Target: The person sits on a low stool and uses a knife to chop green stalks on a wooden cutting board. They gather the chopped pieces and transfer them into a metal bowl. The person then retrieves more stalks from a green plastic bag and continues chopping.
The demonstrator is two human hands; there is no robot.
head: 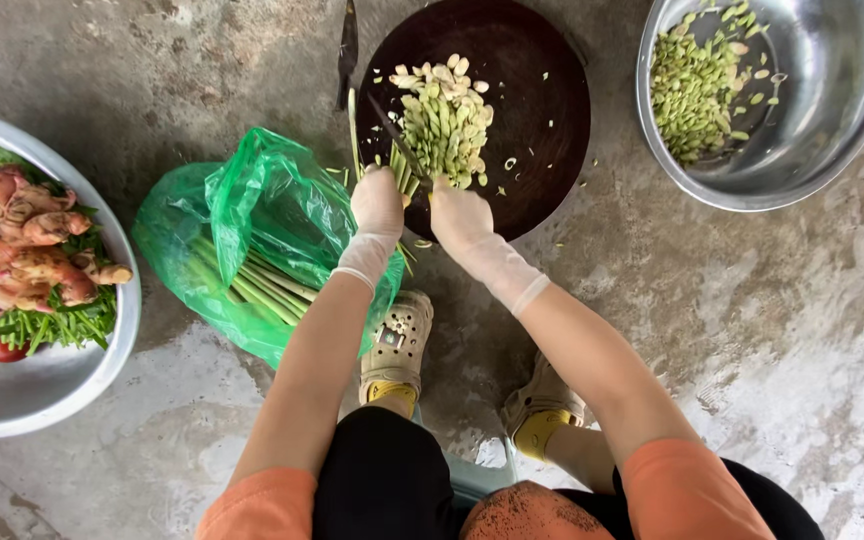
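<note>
My left hand (377, 200), in a white glove, is closed around a bundle of pale green stalks (399, 168) at the near edge of a round dark chopping board (537, 110). Just to the right, my gloved right hand (460, 215) grips a knife (397, 135). The thin blade is seen edge-on and slants up and left across the stalk ends. A pile of chopped green pieces (447, 115) lies on the board just beyond both hands.
A steel bowl (832, 130) at top right holds more chopped pieces (697, 90). Left of my hands, a green plastic bag (252, 215) holds whole stalks (262, 285). A grey basin (42, 395) at far left carries pinkish roots (22, 240) and greens. A dark blade (348, 50) lies beside the board. My sandalled feet (397, 345) rest on the concrete floor.
</note>
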